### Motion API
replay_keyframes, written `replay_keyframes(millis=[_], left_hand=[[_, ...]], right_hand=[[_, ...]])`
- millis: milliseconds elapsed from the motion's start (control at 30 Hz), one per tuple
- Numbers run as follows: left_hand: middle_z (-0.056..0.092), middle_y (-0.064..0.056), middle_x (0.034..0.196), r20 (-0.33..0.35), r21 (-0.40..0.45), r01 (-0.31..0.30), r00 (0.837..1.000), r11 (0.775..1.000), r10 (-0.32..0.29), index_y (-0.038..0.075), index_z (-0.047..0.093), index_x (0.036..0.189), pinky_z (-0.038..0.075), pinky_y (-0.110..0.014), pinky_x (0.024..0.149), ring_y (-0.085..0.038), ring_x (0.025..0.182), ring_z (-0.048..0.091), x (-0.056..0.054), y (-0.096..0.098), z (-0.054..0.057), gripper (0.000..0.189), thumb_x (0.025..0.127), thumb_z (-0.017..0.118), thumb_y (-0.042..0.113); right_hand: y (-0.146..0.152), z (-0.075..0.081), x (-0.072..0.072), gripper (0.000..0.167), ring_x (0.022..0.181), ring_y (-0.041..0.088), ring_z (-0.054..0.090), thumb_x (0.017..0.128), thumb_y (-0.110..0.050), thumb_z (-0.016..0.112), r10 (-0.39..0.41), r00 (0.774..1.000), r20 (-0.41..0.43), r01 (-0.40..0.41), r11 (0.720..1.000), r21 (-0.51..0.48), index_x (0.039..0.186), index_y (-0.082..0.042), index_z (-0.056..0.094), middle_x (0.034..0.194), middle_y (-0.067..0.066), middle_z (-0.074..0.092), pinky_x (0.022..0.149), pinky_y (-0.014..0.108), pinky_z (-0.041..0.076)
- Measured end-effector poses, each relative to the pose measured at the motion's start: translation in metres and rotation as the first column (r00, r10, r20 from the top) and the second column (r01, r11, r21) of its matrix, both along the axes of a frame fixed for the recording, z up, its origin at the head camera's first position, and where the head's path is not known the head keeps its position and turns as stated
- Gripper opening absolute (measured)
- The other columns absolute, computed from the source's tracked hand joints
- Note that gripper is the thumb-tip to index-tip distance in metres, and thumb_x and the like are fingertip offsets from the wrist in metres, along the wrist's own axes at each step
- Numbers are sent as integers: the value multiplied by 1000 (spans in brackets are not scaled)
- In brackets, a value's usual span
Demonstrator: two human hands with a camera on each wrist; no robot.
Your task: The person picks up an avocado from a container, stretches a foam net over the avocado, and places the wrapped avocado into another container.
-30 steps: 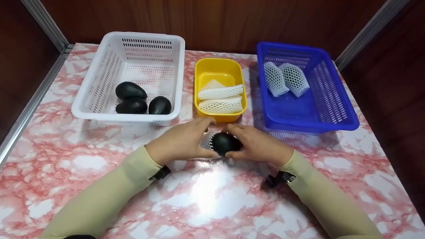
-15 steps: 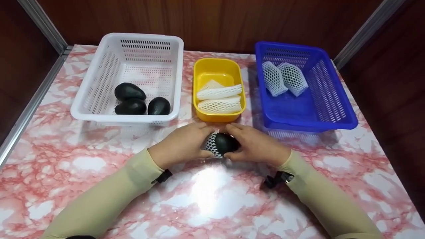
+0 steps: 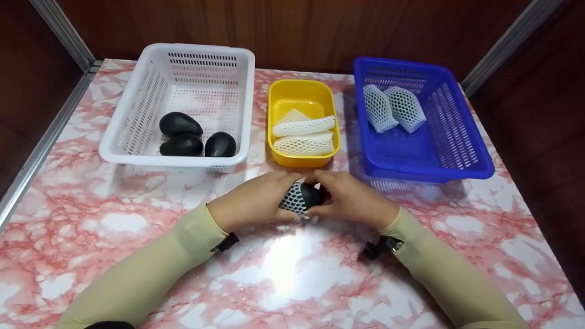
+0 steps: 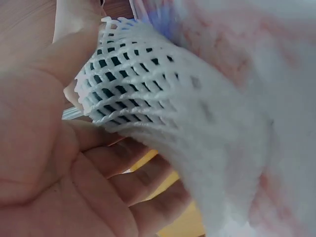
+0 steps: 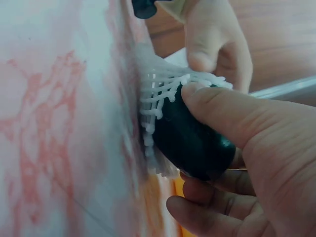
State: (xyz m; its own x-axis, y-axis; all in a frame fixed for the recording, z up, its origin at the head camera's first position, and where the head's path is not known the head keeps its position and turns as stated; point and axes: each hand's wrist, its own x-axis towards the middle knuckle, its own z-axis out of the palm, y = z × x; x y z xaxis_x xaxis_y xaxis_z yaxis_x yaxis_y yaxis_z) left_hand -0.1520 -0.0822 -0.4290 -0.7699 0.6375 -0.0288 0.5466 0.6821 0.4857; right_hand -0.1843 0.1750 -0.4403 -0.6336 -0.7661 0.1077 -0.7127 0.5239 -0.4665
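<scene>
A dark avocado (image 3: 312,195) sits partly inside a white foam net sleeve (image 3: 293,199), between both hands in the middle of the table. My left hand (image 3: 258,197) holds the sleeve near its mouth, thumb on one side and fingers on the other. In the left wrist view the net (image 4: 133,84) stretches over the dark fruit, and its slack tail trails off toward the table. My right hand (image 3: 356,198) grips the bare end of the avocado (image 5: 192,136), its thumb right at the net's edge in the right wrist view.
At the left, a white basket (image 3: 106,137) holds three avocados (image 3: 180,124). A yellow tub (image 3: 301,161) with folded net sleeves (image 3: 304,144) stands behind the hands. The blue basket (image 3: 425,173) at the right contains two netted fruits (image 3: 406,108).
The net sleeve now covers more of the avocado, with less dark skin showing. My left hand has closed in on the sleeve and moved slightly toward the right hand.
</scene>
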Motion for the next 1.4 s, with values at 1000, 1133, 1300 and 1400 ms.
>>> replay_keyframes(millis=[1000, 1133, 1300, 1400], left_hand=[[70, -16, 137, 43, -179, -72, 996, 981, 81, 3, 57, 146, 56, -53, 111, -36, 123, 69, -1, -6, 1, 83, 83, 94, 43], [73, -14, 123, 52, -142, -72, 995, 987, 80, 5, 60, 135, 58, -52, 104, -33, 111, 71, -3, -6, 0, 68, 85, 92, 39], [74, -6, 128, 128, -16, -78, 989, 997, 80, 14, 61, 141, 58, -49, 107, -28, 113, 71, -2, -5, -1, 72, 82, 96, 35], [72, 0, 131, 141, 69, -55, 989, 996, 45, 19, 60, 144, 56, -46, 110, -23, 117, 69, -3, -4, -2, 73, 81, 97, 31]], right_hand=[[9, 6, -9, 43, 98, 26, 80, 83, -8, 94, -19, 983, 183, 36, 995, -92, 117, -7, 67, 111, 12, 78, 85, 35, 68], [9, 6, -8, 41, 96, 27, 80, 82, -6, 93, -12, 981, 193, 36, 992, -121, 114, -5, 68, 109, 12, 78, 84, 35, 68], [9, 5, -7, 40, 97, 28, 79, 82, -1, 92, 2, 981, 195, 31, 986, -166, 114, -2, 68, 110, 14, 77, 85, 36, 68], [8, 5, -7, 40, 97, 27, 79, 82, 2, 90, 10, 982, 186, 26, 982, -187, 114, -1, 67, 110, 15, 77, 85, 36, 68]])
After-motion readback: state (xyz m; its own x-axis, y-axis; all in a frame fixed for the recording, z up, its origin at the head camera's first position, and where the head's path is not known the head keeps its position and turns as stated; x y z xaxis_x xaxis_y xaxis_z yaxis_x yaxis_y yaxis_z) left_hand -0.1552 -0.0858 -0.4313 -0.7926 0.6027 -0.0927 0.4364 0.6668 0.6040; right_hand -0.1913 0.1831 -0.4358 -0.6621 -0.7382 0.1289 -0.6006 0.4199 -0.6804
